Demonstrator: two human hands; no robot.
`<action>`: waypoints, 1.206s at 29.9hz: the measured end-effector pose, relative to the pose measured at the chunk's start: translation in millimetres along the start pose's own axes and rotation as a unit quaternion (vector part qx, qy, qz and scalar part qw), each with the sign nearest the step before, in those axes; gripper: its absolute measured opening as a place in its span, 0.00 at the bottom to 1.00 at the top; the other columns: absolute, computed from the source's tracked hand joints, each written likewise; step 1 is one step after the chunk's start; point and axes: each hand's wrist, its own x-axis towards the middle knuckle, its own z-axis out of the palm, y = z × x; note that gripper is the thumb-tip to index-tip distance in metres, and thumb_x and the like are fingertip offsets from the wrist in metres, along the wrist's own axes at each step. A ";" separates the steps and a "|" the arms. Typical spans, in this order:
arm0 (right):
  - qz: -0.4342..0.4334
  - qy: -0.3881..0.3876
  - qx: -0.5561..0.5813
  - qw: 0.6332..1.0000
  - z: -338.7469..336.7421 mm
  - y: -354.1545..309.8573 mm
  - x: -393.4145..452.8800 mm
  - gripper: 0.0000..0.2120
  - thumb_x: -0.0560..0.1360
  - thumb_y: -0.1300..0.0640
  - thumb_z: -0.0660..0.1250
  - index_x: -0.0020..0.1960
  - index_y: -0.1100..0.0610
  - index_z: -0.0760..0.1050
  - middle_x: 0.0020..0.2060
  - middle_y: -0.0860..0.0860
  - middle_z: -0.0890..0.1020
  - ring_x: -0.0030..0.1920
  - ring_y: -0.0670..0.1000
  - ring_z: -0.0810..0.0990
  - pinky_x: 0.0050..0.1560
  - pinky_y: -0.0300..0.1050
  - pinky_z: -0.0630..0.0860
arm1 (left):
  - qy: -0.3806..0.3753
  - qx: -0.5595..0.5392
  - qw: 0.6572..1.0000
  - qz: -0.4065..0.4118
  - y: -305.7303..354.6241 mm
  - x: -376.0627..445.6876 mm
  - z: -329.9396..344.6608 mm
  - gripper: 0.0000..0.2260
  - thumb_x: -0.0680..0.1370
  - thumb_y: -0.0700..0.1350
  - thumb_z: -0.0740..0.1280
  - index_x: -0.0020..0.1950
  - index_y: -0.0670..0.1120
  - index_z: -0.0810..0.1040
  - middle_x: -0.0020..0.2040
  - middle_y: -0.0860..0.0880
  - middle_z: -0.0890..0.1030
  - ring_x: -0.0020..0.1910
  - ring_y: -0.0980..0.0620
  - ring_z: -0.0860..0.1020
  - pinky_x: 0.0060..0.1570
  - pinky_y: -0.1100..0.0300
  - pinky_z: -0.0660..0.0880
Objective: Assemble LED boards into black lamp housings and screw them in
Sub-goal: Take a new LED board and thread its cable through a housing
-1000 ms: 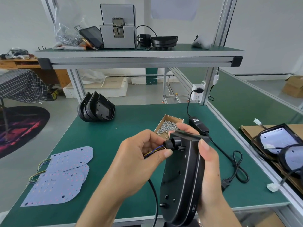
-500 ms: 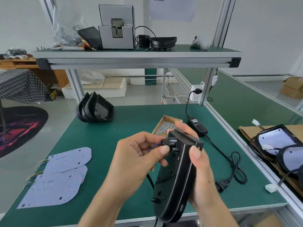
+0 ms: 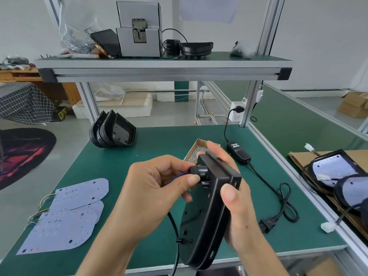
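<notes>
Black lamp housing point(image 3: 207, 216): held on edge above the near edge of the green table point(image 3: 159, 140), at 6 o'clock of the view, its back face turned left. Right hand point(image 3: 235, 198) wraps it from the right, thumb over the rim, fingers curled behind. Left hand point(image 3: 153, 188) pinches the round black cable fitting point(image 3: 199, 171) at the housing's upper end between thumb and forefinger; blue and yellow wires point(image 3: 177, 176) run out under the fingers.

LED boards point(image 3: 65, 216): a loose overlapping stack, flat on the table at 8 o'clock, wire tails to their left.

Spare housings point(image 3: 113, 132): nested, standing at 11 o'clock.

Cardboard box of screws point(image 3: 196, 150): at centre, just behind the hands, partly hidden.

Power adapter point(image 3: 239, 152): at 2 o'clock, its cord point(image 3: 282, 200) looped toward 4 o'clock, plugged into a socket point(image 3: 237, 112) on the frame post.

Finished lamps point(image 3: 338, 172): on cardboard at 3 o'clock, beyond the table rail.

Upper shelf point(image 3: 159, 64), 12 o'clock: grey machine point(image 3: 139, 30), one housing, bagged parts.
</notes>
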 end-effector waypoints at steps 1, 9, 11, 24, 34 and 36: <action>-0.005 0.002 0.007 1.000 0.8 0.8 -0.4 0.46 0.70 0.26 0.71 0.80 0.48 0.67 0.62 0.63 0.79 0.59 0.73 0.76 0.63 0.82 0.68 | 0.003 0.003 1.000 0.000 0.1 -0.4 1.0 0.06 0.73 0.42 0.76 0.47 0.52 0.87 0.36 0.48 0.86 0.29 0.53 0.82 0.31 0.70 0.73; -0.020 0.037 0.038 0.998 7.6 4.6 -4.0 0.43 0.72 0.29 0.73 0.80 0.48 0.66 0.60 0.66 0.76 0.58 0.77 0.75 0.55 0.82 0.75 | 0.044 -0.006 0.999 -0.018 -4.6 -11.0 14.2 0.11 0.73 0.50 0.72 0.53 0.58 0.88 0.41 0.51 0.88 0.35 0.56 0.83 0.36 0.67 0.77; -0.021 0.036 0.031 0.999 8.6 4.3 -2.2 0.43 0.72 0.29 0.73 0.80 0.46 0.66 0.57 0.65 0.77 0.56 0.76 0.75 0.54 0.82 0.75 | 0.060 -0.005 0.998 -0.008 -5.3 -11.7 15.1 0.11 0.74 0.48 0.72 0.54 0.59 0.88 0.39 0.52 0.87 0.34 0.57 0.82 0.37 0.68 0.77; -0.032 0.001 -0.027 0.999 2.6 4.8 -7.5 0.46 0.71 0.28 0.73 0.82 0.45 0.62 0.69 0.60 0.79 0.73 0.67 0.73 0.70 0.78 0.67 | 0.023 0.078 0.994 0.076 -0.6 -10.2 0.1 0.12 0.76 0.44 0.74 0.55 0.60 0.87 0.37 0.51 0.85 0.35 0.55 0.83 0.39 0.68 0.79; -0.034 0.006 0.006 0.999 11.8 -0.5 -13.4 0.48 0.71 0.28 0.73 0.83 0.47 0.62 0.71 0.61 0.76 0.70 0.70 0.75 0.67 0.78 0.70 | -0.003 0.112 0.989 0.100 -1.7 -11.4 -3.8 0.11 0.77 0.50 0.72 0.58 0.57 0.87 0.39 0.50 0.84 0.37 0.51 0.83 0.40 0.60 0.80; -0.043 0.023 0.013 0.999 16.4 -2.3 -16.3 0.48 0.70 0.29 0.74 0.82 0.49 0.62 0.72 0.62 0.75 0.69 0.72 0.74 0.67 0.80 0.69 | 0.005 0.077 0.993 0.090 -0.3 -12.9 -0.5 0.12 0.75 0.50 0.73 0.58 0.58 0.87 0.39 0.50 0.85 0.37 0.52 0.83 0.40 0.61 0.79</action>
